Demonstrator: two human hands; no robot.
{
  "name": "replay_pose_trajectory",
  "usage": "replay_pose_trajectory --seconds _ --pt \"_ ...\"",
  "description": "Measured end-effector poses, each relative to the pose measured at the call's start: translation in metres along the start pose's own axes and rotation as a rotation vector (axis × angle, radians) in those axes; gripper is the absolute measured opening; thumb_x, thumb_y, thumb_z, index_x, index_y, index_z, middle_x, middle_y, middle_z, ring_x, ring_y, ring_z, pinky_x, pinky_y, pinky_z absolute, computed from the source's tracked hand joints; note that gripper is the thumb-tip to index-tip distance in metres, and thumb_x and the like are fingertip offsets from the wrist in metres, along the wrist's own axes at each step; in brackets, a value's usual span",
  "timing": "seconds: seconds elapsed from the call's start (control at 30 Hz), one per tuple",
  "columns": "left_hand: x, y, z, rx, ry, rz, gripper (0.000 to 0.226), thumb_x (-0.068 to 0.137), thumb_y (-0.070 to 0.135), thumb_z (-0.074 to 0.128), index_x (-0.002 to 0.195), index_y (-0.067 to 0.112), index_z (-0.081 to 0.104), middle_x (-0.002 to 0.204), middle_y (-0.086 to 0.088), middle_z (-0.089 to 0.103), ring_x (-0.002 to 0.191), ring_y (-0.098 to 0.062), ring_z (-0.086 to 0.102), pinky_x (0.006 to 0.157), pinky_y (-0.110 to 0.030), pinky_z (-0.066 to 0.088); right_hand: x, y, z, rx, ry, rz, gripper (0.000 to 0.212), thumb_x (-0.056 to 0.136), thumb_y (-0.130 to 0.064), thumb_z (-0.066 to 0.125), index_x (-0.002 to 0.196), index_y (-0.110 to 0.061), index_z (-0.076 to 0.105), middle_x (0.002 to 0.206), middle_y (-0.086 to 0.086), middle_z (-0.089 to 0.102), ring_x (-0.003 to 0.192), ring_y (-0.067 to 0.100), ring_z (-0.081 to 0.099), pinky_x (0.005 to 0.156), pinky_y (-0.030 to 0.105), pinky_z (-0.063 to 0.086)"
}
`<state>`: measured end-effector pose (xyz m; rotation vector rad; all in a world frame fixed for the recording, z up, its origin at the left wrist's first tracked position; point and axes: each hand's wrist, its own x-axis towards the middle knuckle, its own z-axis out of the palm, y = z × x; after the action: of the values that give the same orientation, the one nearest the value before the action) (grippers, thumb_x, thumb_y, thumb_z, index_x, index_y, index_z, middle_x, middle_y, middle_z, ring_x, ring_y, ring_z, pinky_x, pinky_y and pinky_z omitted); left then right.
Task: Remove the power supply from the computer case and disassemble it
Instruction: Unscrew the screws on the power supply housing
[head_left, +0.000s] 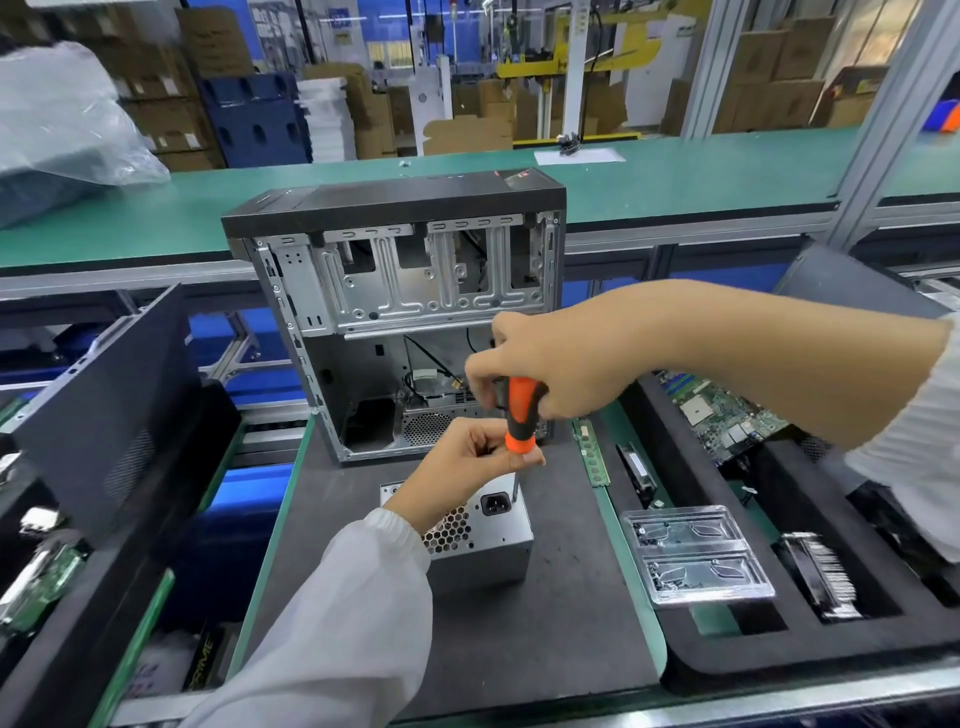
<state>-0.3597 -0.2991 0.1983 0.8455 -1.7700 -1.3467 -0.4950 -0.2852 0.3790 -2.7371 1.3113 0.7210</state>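
The grey power supply (483, 540) stands on the dark mat, out of the case, its socket and honeycomb grille facing me. Behind it stands the open computer case (395, 291), black top, bare metal inside. My right hand (550, 364) grips the orange and black handle of a screwdriver (521, 415) held upright over the power supply's top right corner. My left hand (462, 462) pinches the screwdriver's lower end and shaft just above the supply. The tip is hidden behind the fingers.
A dark side panel (119, 395) leans at the left. Right of the mat lie a RAM stick (592, 452), a clear plastic tray (696, 556), a motherboard (722, 415) and a heatsink (821, 577) in a black foam tray. A green bench runs behind.
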Motion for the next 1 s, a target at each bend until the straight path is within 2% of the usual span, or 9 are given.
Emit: replay_pose_trajectory --seconds 0.1,0.2,0.3,0.47,0.63,0.7,0.77,0.87,1.0 --pt "0.001 0.000 0.000 0.002 0.030 -0.006 0.012 0.089 0.007 0.069 0.080 0.014 0.071 0.062 0.018 0.062 0.054 0.008 0.049 0.054 -0.003 0.035 0.000 0.003 -0.001 0.123 0.002 0.022 0.054 0.079 -0.054 0.067 0.122 -0.034 0.040 0.101 0.001 0.049 0.076 0.023 0.066 0.067 0.034 0.054" --pt "0.003 0.000 -0.001 0.015 0.032 -0.001 0.015 0.090 0.007 0.068 0.085 0.022 0.070 0.070 0.017 0.067 0.059 0.009 0.055 0.056 -0.002 0.038 0.002 -0.004 0.006 0.156 0.140 0.153 0.061 0.076 -0.076 0.051 0.092 -0.017 0.048 0.060 0.001 0.053 0.045 0.020 0.064 0.049 0.029 0.052" --pt "0.004 0.002 -0.002 0.043 0.001 -0.019 0.009 0.091 0.009 0.067 0.084 0.011 0.071 0.065 0.018 0.065 0.055 0.008 0.053 0.055 -0.001 0.038 0.011 -0.008 0.013 -0.001 0.343 0.157 0.056 0.087 -0.070 0.040 0.069 -0.016 0.042 0.058 0.002 0.044 0.041 0.014 0.048 0.041 0.025 0.033" --pt "0.006 0.005 -0.005 0.008 -0.020 -0.014 0.024 0.089 0.010 0.070 0.073 -0.005 0.061 0.056 0.003 0.027 0.049 -0.002 0.027 0.053 -0.004 0.033 0.012 0.006 0.002 0.108 0.072 0.011 0.025 0.091 -0.016 0.051 0.114 -0.026 0.049 0.097 0.004 0.053 0.080 0.027 0.066 0.068 0.039 0.054" --pt "0.009 0.005 -0.006 0.045 -0.034 -0.007 0.018 0.088 0.007 0.071 0.081 -0.004 0.059 0.053 0.010 0.030 0.050 -0.001 0.029 0.057 -0.003 0.033 0.007 0.007 0.000 0.287 0.052 0.089 0.056 0.079 -0.060 0.064 0.115 -0.023 0.044 0.073 0.000 0.059 0.056 0.018 0.068 0.055 0.030 0.055" --pt "0.010 0.005 -0.005 0.028 -0.045 -0.002 0.026 0.088 0.006 0.072 0.084 0.032 0.069 0.052 0.012 0.033 0.050 -0.002 0.029 0.056 -0.003 0.033 0.010 0.001 0.006 0.191 0.137 0.211 0.065 0.079 -0.073 0.050 0.092 -0.010 0.049 0.063 0.005 0.061 0.042 0.019 0.065 0.044 0.024 0.046" --pt "0.011 0.005 -0.005 0.028 -0.068 -0.031 0.032 0.087 0.010 0.073 0.063 0.029 0.062 0.055 0.004 0.025 0.050 -0.005 0.023 0.054 -0.005 0.031 0.015 0.000 0.012 0.061 0.213 0.224 0.057 0.089 -0.064 0.044 0.070 -0.010 0.046 0.053 0.007 0.056 0.046 0.023 0.062 0.045 0.026 0.045" --pt "0.010 0.005 -0.005 0.025 -0.053 -0.032 0.026 0.087 0.011 0.073 0.068 0.001 0.058 0.060 -0.011 0.020 0.054 -0.009 0.021 0.053 -0.009 0.028 0.014 0.004 0.010 -0.007 0.128 0.082 0.017 0.095 -0.034 0.051 0.095 -0.017 0.054 0.084 0.002 0.055 0.072 0.021 0.058 0.056 0.031 0.044" --pt "0.011 0.003 -0.006 0.033 -0.032 -0.022 0.032 0.088 0.010 0.072 0.064 0.005 0.052 0.058 -0.017 0.026 0.053 -0.006 0.025 0.053 -0.009 0.028 0.008 0.009 0.003 0.120 0.022 0.042 0.055 0.080 -0.054 0.067 0.124 -0.034 0.040 0.098 -0.004 0.043 0.081 0.021 0.062 0.059 0.029 0.045"
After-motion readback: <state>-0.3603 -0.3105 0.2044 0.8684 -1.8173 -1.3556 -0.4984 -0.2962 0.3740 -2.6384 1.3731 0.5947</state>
